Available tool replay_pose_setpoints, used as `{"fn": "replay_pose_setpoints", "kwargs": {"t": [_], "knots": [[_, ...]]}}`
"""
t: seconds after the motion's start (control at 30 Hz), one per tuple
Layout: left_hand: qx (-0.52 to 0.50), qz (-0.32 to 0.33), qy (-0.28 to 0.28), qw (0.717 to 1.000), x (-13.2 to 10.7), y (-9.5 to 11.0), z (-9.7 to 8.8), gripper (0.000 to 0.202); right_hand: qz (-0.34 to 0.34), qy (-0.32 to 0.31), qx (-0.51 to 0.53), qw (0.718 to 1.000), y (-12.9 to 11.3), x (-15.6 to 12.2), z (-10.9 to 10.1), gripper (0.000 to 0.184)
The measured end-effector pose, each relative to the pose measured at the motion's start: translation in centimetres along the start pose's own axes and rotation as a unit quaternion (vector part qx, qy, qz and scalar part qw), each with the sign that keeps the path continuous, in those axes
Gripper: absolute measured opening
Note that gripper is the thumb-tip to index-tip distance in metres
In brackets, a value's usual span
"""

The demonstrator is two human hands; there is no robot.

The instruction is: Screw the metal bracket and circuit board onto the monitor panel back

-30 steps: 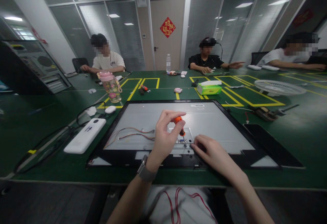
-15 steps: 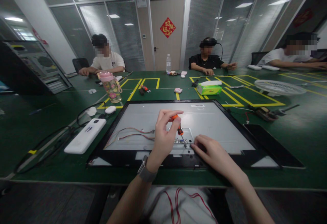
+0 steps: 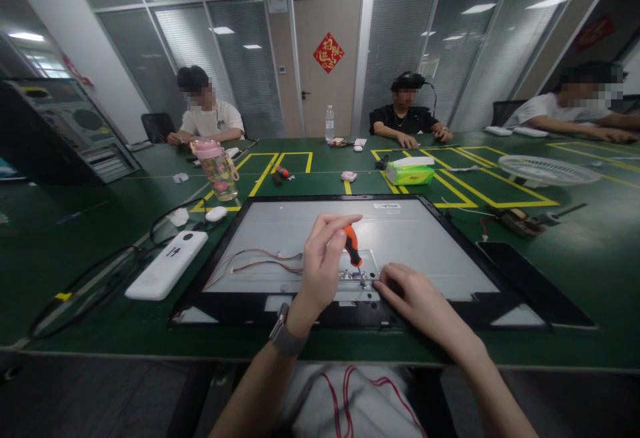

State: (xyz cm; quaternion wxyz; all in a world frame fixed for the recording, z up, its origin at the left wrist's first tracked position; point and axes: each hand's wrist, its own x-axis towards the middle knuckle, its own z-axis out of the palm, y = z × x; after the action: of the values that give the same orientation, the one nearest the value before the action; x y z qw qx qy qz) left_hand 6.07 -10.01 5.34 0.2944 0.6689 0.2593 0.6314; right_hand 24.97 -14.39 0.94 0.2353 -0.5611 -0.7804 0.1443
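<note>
In the head view a flat display panel (image 3: pixel 280 225) with a grey metal back and black frame lies in front of me. My left hand (image 3: pixel 321 261) grips an orange-and-black screwdriver (image 3: pixel 353 253), its shaft pointing down at a small circuit board (image 3: pixel 357 276) near the panel's front edge. My right hand (image 3: pixel 407 291) rests at the board's right end with fingers curled. Its thumb and forefinger come together there, and what they pinch, if anything, is too small to make out. Thin wires (image 3: pixel 265 256) run left across the panel from behind my left hand.
Left of the panel lie a white power bank (image 3: pixel 167 265) and black cables (image 3: pixel 90 291). A pink-lidded bottle (image 3: pixel 217 171) stands behind them. On the right are a black phone (image 3: pixel 530 281) and a caliper-like tool (image 3: pixel 525 220). Several people sit across the green table (image 3: pixel 310 188).
The screwdriver handle has turned and tilted slightly in my left hand, with the fingers shifting around it. My right hand stays put. Across the table, people's hands have moved a little.
</note>
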Motion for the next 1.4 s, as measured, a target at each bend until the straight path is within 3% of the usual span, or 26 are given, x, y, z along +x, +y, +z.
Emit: {"fn": "replay_pose_setpoints", "kwargs": {"t": [0.1, 0.33, 0.43, 0.57, 0.67, 0.77, 0.9, 1.1, 1.3, 1.4], "knots": [[-0.015, 0.000, -0.012, 1.000, 0.02, 0.28, -0.06, 0.033, 0.003, -0.002, 0.003, 1.000, -0.03, 0.05, 0.00, 0.020], [0.008, 0.017, 0.030, 0.999, 0.01, 0.02, 0.15, 0.010, 0.007, -0.006, 0.003, 1.000, -0.33, -0.01, -0.20, 0.019], [0.013, 0.017, 0.035, 0.999, -0.03, -0.18, 0.27, 0.010, 0.008, -0.002, 0.005, 1.000, -0.44, -0.01, -0.27, 0.019], [-0.024, -0.030, 0.033, 0.999, -0.18, -0.22, 0.42, 0.025, 0.006, 0.002, 0.007, 1.000, -0.39, 0.00, -0.24, 0.019], [-0.073, -0.071, 0.011, 0.995, -0.23, -0.08, 0.38, 0.026, 0.007, -0.003, 0.004, 1.000, -0.24, 0.02, -0.16, 0.020], [-0.059, -0.048, -0.012, 0.997, -0.12, -0.10, 0.23, 0.022, 0.005, -0.001, 0.004, 1.000, -0.16, 0.00, -0.10, 0.020], [-0.010, 0.005, 0.012, 1.000, 0.00, -0.31, 0.15, 0.014, 0.008, -0.002, 0.000, 1.000, -0.29, -0.02, -0.20, 0.021], [-0.050, -0.063, -0.011, 0.997, -0.07, 0.13, 0.07, 0.026, 0.008, -0.006, 0.002, 1.000, -0.35, 0.04, -0.26, 0.021], [-0.002, -0.004, 0.014, 1.000, 0.02, 0.01, 0.05, 0.014, 0.005, 0.007, 0.001, 1.000, -0.03, -0.09, -0.02, 0.021], [-0.011, -0.022, 0.003, 1.000, -0.03, 0.15, 0.01, 0.023, 0.004, 0.009, 0.005, 1.000, -0.08, -0.10, -0.07, 0.021]]}}
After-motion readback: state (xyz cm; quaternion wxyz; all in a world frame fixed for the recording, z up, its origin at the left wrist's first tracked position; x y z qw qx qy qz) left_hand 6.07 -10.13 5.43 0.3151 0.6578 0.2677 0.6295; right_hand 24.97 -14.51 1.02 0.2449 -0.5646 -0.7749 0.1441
